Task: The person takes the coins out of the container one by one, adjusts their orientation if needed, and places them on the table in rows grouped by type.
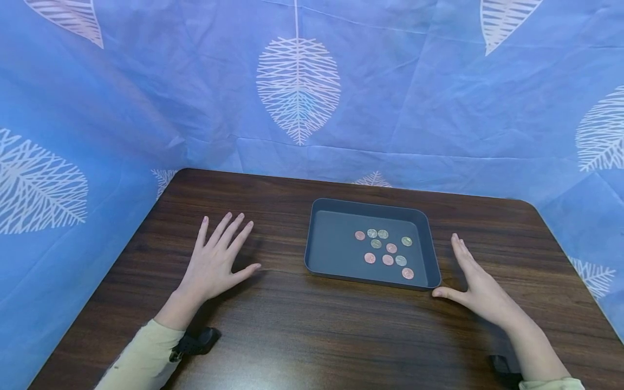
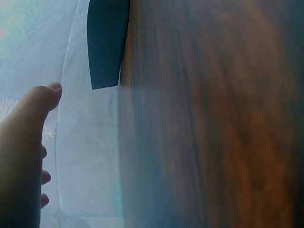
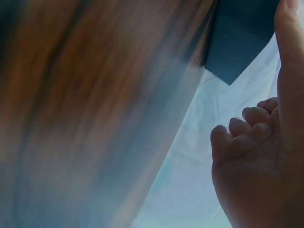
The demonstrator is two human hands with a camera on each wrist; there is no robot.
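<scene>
Ten coins point(image 1: 391, 248) show only in the head view, in a tray point(image 1: 331, 238) between left hand point(image 1: 214, 265) and right hand point(image 1: 482, 292), both loose-fingered, holding nothing. Blue cloth point(image 1: 390, 97) hangs behind the wooden table point(image 1: 292, 319) beneath.

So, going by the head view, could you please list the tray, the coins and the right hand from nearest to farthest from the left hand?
1. Tray, its left edge facing the left hand.
2. Coins, inside the tray, middle to right.
3. Right hand, by the tray's near right corner.
</scene>
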